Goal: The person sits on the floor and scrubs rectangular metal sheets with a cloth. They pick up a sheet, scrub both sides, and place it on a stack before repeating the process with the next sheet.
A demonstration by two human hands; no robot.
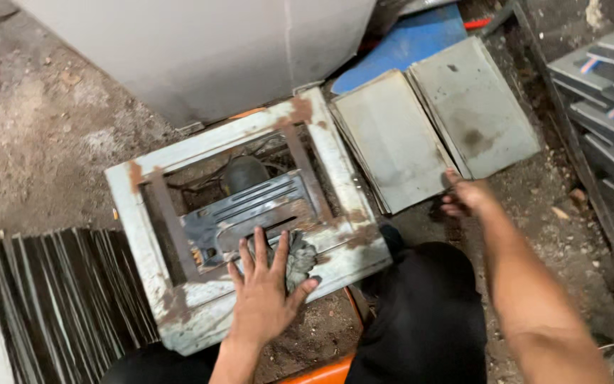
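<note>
The metal frame (243, 220) sits on the ground in front of the person's knees, with a big panel (200, 50) behind it. Inside the frame lies a slotted plate (250, 210), a motor (243, 173) behind that. Left hand (264, 295) lies flat on a rag (296, 259) on the frame's near rail. Right of the frame, 2 flat sheets (435, 128) lie side by side; right hand (467, 198) touches their near edge. A stack of strips (65, 299) lies left, racked bars (609, 107) far right.

A dirt floor (51, 142) carries a rusty white metal frame (335, 153) under the left fingers (259, 245), grey metal sheets (392, 142) just beyond the right fingers (453, 210), and dark stacked strips (65, 299) left of both
</note>
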